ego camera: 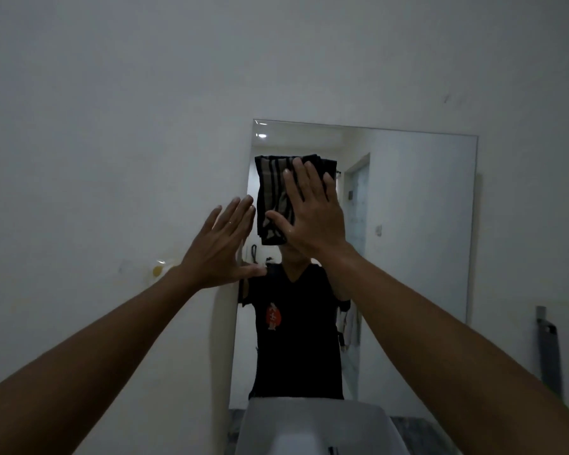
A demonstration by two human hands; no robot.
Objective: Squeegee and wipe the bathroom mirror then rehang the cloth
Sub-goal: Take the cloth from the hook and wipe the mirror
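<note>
Head view, from left to right: the left hand (222, 247) is raised with fingers straight and spread, its grip holding nothing, at the left edge of the mirror (414, 224) by the white wall (112, 126). Just right of it, the right hand (309, 211) presses flat, fingers straight, on a folded dark striped cloth (271, 188) against the glass. Below is a white sink (312, 425).
</note>
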